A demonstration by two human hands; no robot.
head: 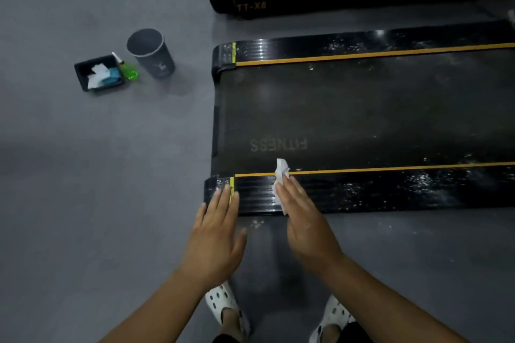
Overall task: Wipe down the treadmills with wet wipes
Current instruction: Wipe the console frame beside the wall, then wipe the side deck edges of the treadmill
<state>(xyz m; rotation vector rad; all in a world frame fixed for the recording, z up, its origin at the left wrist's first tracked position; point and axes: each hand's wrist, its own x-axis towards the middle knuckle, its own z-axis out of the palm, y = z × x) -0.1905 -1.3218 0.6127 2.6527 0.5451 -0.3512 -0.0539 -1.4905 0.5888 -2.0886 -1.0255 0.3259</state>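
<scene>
Right hand (303, 220) flat, pressing wipe (281, 171) on near rail (390, 189) — left hand (214, 234) flat, empty. Speckled further along, far rail (362, 42) too — early, I'd judge.

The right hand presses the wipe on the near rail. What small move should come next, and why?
Probably slide the right hand with the wet wipe rightward along the near side rail: white specks cover that stretch, while the part beside the left hand looks clean.
</scene>
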